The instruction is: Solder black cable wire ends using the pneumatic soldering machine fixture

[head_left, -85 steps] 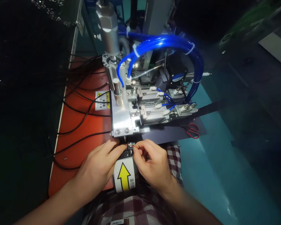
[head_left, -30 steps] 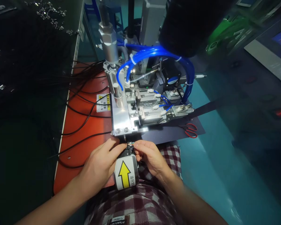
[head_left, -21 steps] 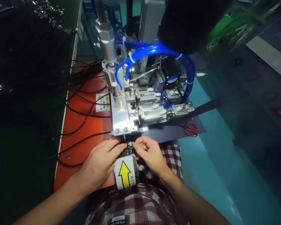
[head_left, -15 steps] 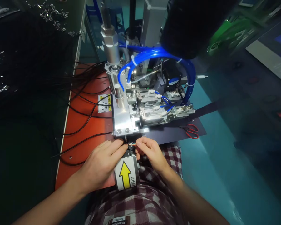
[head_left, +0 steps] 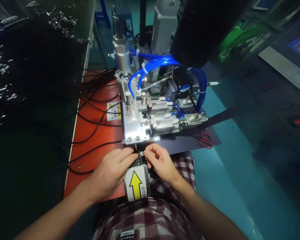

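My left hand (head_left: 112,171) is closed in a pinch at the front of the machine, with thumb and fingertips on the left end of a thin cable. Opposite it, my right hand (head_left: 161,163) pinches the small silvery connector (head_left: 141,153) where fine coloured wires show in the gap between my hands. The fingers cover most of both parts. Just below lies a black guide block (head_left: 139,164), and in front of that a white cover with a yellow arrow (head_left: 136,185). A metal clamping fixture (head_left: 133,131) stands right behind my fingertips.
Several black cables (head_left: 97,145) run across the orange board (head_left: 90,183) at left. Blue air hoses (head_left: 162,61) arch over the pneumatic cylinders (head_left: 165,121). Red-handled scissors (head_left: 205,140) lie on the dark plate (head_left: 182,143). A dark cylinder (head_left: 190,33) hangs overhead.
The view has shifted slightly. My hands stay together at the same spot; less of the coloured wires shows between them, and the right fingertips cover more of the small part.
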The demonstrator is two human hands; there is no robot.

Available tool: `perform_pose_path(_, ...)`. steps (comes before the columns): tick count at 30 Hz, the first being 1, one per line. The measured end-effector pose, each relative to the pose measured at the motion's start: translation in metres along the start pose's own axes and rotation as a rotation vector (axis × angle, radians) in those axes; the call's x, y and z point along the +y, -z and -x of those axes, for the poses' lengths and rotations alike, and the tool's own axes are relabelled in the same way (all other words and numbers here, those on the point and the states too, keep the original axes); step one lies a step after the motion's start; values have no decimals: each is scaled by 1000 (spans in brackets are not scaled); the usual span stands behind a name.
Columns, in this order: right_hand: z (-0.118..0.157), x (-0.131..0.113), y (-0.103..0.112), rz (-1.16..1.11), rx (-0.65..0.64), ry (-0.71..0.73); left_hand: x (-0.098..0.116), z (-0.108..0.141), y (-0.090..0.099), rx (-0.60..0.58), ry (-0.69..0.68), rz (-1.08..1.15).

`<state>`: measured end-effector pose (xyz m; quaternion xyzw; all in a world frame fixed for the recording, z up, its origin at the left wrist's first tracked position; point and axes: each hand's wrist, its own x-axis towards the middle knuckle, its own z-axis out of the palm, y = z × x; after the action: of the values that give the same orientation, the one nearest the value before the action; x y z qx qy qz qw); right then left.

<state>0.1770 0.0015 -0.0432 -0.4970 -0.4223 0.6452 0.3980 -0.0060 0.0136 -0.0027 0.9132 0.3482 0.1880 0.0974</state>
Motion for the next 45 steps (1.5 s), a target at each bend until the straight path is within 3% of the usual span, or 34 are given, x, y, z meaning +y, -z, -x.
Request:
perform_pose_path(14,4,-3,0,207,53,48,-1,4,-4,-26,62,101)
perform_pose_path(24,1,4,1,-141,-15,-140,8,1,-1,-3,131,25)
perform_pose_path(29,4,3,0,-209,1,-152,24,2,3,-152,212,-160)
perform_pose_path(34,6,1,-4,-138,18,-84,30,3,3,-250,283,-22)
perform_pose_path(38,5,4,-3,-128,26,-27,28,4,2,-224,253,-66)
perform_pose_path(42,4,6,-2,-187,-23,-92,24,3,3,-100,257,61)
perform_pose_path(45,3,5,-5,-149,30,-81,22,4,2,-35,280,128)
